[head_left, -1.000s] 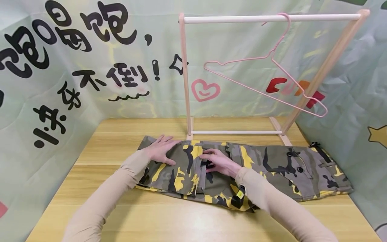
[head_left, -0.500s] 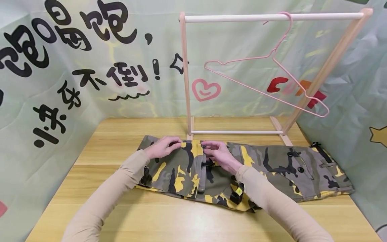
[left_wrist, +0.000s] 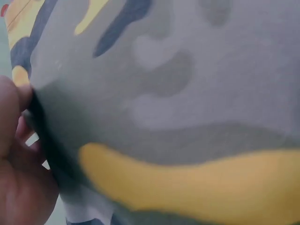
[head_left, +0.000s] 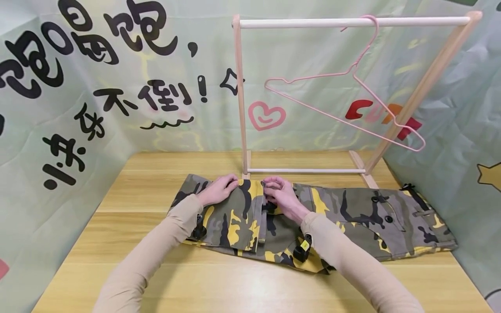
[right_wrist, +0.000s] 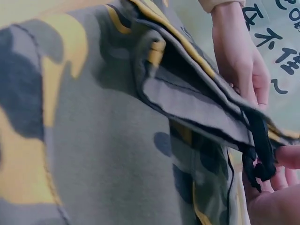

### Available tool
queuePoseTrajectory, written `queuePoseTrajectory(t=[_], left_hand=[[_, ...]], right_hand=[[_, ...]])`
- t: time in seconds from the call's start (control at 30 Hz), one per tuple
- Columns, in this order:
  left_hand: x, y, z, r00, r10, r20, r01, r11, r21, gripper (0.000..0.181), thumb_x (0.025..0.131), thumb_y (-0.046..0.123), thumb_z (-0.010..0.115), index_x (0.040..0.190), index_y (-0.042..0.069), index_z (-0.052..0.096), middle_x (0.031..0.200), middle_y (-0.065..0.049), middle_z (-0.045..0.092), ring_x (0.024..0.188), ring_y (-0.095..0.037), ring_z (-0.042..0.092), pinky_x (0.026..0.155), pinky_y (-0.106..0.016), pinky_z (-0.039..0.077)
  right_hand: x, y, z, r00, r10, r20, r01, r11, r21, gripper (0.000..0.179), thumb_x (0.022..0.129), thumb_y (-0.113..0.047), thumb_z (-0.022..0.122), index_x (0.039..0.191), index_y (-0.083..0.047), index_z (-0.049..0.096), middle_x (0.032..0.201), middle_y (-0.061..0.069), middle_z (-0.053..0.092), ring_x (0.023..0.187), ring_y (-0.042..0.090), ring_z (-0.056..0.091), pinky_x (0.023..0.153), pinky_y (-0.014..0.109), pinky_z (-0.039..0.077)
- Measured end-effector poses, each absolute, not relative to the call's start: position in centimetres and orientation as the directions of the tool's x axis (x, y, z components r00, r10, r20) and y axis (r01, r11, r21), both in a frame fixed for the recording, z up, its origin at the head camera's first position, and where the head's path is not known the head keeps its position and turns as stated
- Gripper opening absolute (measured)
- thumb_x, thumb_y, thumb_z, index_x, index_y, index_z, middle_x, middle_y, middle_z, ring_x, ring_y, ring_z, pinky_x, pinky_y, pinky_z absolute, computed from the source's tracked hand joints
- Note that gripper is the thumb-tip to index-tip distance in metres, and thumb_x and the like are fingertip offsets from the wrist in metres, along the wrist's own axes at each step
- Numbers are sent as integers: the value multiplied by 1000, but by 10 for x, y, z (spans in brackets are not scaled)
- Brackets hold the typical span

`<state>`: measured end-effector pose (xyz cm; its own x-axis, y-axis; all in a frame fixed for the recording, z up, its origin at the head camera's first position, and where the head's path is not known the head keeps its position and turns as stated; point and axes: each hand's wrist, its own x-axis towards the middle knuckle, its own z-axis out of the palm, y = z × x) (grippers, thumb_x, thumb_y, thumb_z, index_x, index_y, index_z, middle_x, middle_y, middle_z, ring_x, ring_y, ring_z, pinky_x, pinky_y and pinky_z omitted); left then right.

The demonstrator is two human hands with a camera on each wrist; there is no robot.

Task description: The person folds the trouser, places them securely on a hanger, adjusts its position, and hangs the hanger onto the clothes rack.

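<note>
A pair of camouflage trousers (head_left: 348,234) in grey, olive, black and yellow lies lengthwise across the table, waistband to the right. At the left the leg end (head_left: 235,221) is folded back over the rest, its hem facing right. My left hand (head_left: 217,190) pinches the far edge of this folded part, thumb on top and fingers beneath in the left wrist view. At the far corner of the hem (right_wrist: 197,105), my right hand (right_wrist: 279,201) pinches the cloth beside a dangling black strap (right_wrist: 262,145). The hem gapes in the right wrist view.
Behind the trousers stands a wooden rack with a white top rod (head_left: 305,23) and a low white bar (head_left: 305,171). A pink hanger (head_left: 340,118) hangs from the rod. Printed cloth walls (head_left: 188,139) enclose the wooden table (head_left: 219,287) at the back and sides.
My left hand has gone from lying spread on the folded leg to pinching its far edge, drawing it slightly right. My right hand has moved along the hem to its far corner.
</note>
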<state>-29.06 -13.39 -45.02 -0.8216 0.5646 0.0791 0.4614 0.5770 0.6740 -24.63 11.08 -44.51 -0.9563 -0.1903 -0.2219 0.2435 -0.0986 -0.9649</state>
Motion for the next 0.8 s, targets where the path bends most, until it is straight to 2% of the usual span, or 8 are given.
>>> queuePoseTrajectory(t=[0.13,0.23,0.3,0.47,0.5,0.63,0.73,0.8], left_hand=[[-289,-136,-452,-861,499,102,419,581,698,24,109,16,43,114,-1,59,89,-9,55,77,-17,47,73,-29,39],[-288,-137,-453,-874,477,99,396,579,713,25,108,16,44,115,-1,60,91,-11,57,78,-18,49,72,-30,40],[-289,-137,-453,-869,486,90,397,579,712,24,108,18,46,115,1,62,92,-11,59,78,-18,49,72,-29,40],[-289,-134,-451,-859,510,45,394,604,693,22,107,21,48,111,7,65,93,-7,62,75,-16,49,70,-28,39],[-289,-133,-450,-861,508,36,390,612,688,22,107,21,49,110,8,66,92,-7,62,74,-16,49,70,-28,39],[-289,-131,-448,-863,506,12,390,650,652,22,107,23,50,110,10,67,91,-5,63,73,-15,49,68,-28,39],[-289,-131,-447,-864,503,13,411,691,595,24,106,27,51,112,12,68,95,-5,66,77,-18,55,70,-31,43],[-288,-135,-447,-867,497,30,436,729,529,27,106,31,52,117,13,68,105,-7,70,88,-22,62,78,-37,49]], right_hand=[[-231,110,-449,-916,-258,-307,336,-76,-939,41,102,-8,50,140,-7,36,107,2,56,85,14,58,75,31,52],[-212,114,-451,-882,-340,-326,327,57,-943,41,100,-6,50,136,-5,30,105,7,50,85,18,57,76,35,56],[-199,118,-451,-887,-357,-292,237,190,-953,35,96,-4,56,125,-2,36,97,8,52,78,18,57,72,31,56],[-181,128,-447,-920,-343,-187,-3,485,-875,29,87,-14,72,103,-2,51,90,5,52,74,14,52,65,23,45],[-180,129,-446,-925,-341,-168,-38,521,-853,27,87,-16,73,100,-3,54,89,6,54,72,15,52,63,24,43],[-175,129,-443,-941,-327,-88,-157,651,-743,13,85,-21,75,83,-12,66,92,8,54,86,20,47,76,30,37],[-168,126,-442,-935,-356,-3,-281,744,-606,18,85,-29,77,70,-23,68,94,6,47,92,22,37,77,32,30],[-161,122,-440,-918,-392,54,-358,765,-536,24,84,-33,78,64,-26,67,92,5,44,90,22,35,74,31,28]])
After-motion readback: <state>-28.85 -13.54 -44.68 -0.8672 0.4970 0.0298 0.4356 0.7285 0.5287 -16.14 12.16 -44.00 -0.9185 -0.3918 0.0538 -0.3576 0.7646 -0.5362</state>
